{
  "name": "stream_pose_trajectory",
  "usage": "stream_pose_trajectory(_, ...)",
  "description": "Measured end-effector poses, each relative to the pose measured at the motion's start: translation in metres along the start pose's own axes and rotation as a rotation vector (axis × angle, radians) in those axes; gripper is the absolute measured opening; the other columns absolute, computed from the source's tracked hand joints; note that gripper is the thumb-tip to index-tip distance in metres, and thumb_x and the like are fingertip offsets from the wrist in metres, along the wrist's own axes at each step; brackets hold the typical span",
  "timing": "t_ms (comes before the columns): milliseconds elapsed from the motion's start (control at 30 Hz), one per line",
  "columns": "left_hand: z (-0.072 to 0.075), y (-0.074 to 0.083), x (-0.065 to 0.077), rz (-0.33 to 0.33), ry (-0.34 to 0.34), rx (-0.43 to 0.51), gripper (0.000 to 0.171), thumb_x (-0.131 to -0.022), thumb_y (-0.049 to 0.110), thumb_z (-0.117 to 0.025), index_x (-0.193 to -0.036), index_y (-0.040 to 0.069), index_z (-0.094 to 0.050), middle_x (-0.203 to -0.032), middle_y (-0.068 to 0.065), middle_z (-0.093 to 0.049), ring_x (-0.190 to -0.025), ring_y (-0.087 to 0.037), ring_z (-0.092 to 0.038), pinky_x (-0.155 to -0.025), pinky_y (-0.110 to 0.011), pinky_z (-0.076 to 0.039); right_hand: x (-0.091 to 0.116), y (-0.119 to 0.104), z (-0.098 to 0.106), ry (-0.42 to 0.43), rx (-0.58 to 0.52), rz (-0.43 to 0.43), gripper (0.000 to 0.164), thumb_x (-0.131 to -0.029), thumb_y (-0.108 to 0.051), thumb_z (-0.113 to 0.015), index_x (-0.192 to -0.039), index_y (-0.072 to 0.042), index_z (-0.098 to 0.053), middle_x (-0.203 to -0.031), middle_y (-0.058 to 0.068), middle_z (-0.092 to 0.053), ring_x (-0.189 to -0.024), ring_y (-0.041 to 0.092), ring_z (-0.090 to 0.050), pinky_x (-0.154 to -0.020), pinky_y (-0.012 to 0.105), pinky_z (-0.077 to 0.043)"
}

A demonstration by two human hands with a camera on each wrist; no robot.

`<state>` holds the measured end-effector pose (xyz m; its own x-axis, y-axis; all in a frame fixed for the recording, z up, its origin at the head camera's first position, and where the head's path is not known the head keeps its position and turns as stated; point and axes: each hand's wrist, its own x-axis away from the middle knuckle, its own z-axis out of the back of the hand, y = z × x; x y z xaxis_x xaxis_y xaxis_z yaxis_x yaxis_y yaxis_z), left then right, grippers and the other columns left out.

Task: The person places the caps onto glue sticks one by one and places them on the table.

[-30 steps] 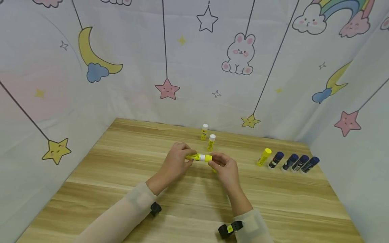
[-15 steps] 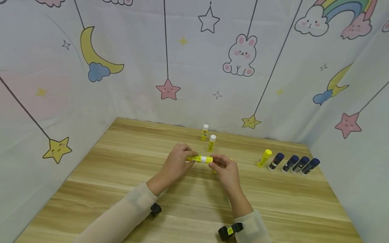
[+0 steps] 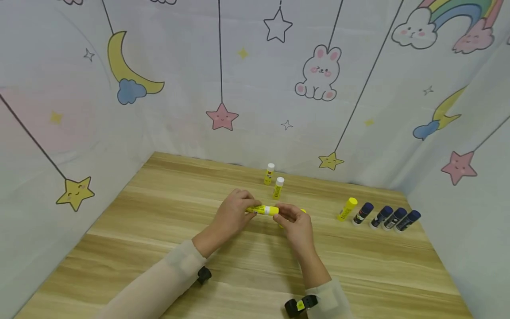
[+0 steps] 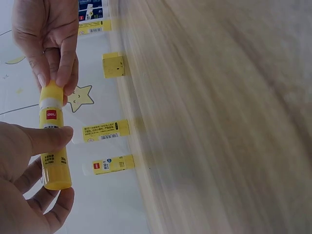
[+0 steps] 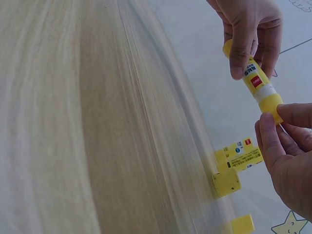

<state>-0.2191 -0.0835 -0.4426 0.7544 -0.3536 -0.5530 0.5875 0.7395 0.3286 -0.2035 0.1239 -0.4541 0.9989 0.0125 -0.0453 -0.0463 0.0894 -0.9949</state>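
Note:
A yellow glue stick (image 3: 258,209) lies level above the table between both hands. My left hand (image 3: 233,210) grips its body, thumb on one side and fingers on the other in the left wrist view. The fingertips of my right hand (image 3: 296,226) pinch the yellow cap (image 5: 271,107) at its other end. A white band (image 5: 264,91) shows between cap and body. Below and behind the right hand, a short yellow piece like a cap (image 3: 281,225) is partly hidden; the right wrist view shows another small yellow piece (image 5: 243,224) on the table.
Two white-capped yellow glue sticks (image 3: 268,174) (image 3: 278,188) stand upright behind the hands. To the right stand a yellow-capped glue stick (image 3: 348,209) and several dark blue-capped ones (image 3: 363,213). A patterned cloth (image 3: 179,88) hangs around the wooden table (image 3: 159,199).
Both hands keep their hold on the glue stick. Its capped end has dipped slightly, and the white band looks a little narrower. The head view has shifted slightly.

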Motion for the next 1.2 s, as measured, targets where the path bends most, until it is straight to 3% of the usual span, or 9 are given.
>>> stream_pose_trajectory(567, 0.0002, 0.0026, -0.0022, -0.051, -0.056, -0.083, 0.031, -0.076, 0.015, -0.090, -0.106, 0.017, -0.081, -0.099, 0.003, -0.068, -0.094, -0.017, -0.060, -0.083, -0.029, -0.055, 0.0029, 0.0019, 0.0023, -0.024, -0.008, 0.051, 0.029, -0.091, -0.007, -0.076, -0.119, -0.002, -0.071, -0.119, 0.013, -0.071, -0.112, 0.028, -0.066, -0.088, 0.021, -0.055)
stream_pose_trajectory(1200, 0.0057, 0.0064, -0.0028, -0.084, -0.064, -0.095, 0.033, -0.074, 0.016, -0.091, -0.105, 0.017, -0.081, -0.091, 0.006, -0.067, -0.087, -0.012, -0.057, -0.074, -0.023, -0.054, 0.0062, -0.0025, -0.0008, 0.000, -0.002, 0.073, 0.025, -0.087, -0.003, -0.078, -0.112, 0.000, -0.074, -0.112, 0.015, -0.073, -0.105, 0.027, -0.070, -0.084, 0.022, -0.058)
